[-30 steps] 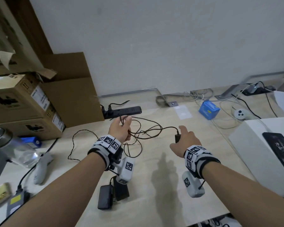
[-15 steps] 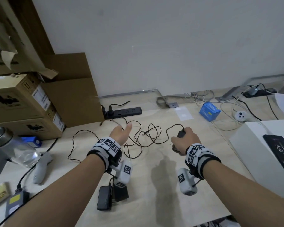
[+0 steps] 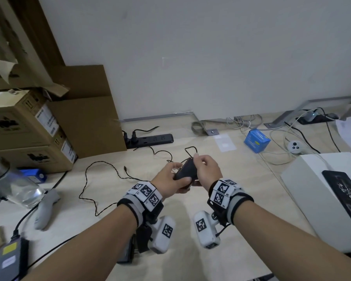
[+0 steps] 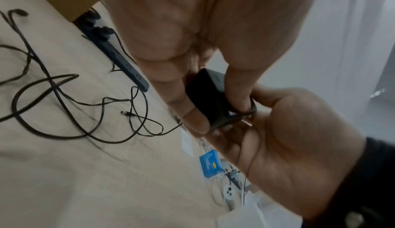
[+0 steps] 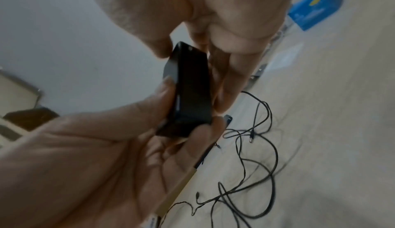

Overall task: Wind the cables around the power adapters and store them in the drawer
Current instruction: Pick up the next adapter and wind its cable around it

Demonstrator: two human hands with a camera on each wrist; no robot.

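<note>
Black and boxy, the small plastic power adapter (image 3: 186, 171) sits lifted above the pale wooden table (image 3: 241, 185), caught between both of my hands. My left hand (image 3: 169, 180) has its thumb and fingers curled around the adapter's lower end, gripping it from the side. My right hand (image 3: 208, 170) pinches the upper end, with its fingers bent over the far edge; in the right wrist view the thumb presses one narrow face while the fingers press the opposite one. From the left wrist view I can see a turn of thin black cable (image 4: 249, 112) lying against the adapter under my left fingers, though how far it goes around I cannot tell.

Most of that thin black cable (image 3: 101, 179) trails loose over the table in open loops to the left of my hands, with its small barrel plug (image 3: 125, 168) lying free on the surface. Behind it, a black power strip (image 3: 150, 139) lies against a brown cardboard box (image 3: 85, 114). A small blue carton (image 3: 256, 140) stands well to the right. Near the front edge, partly hidden under my left wrist, lies another black power adapter (image 3: 126, 253).
</note>
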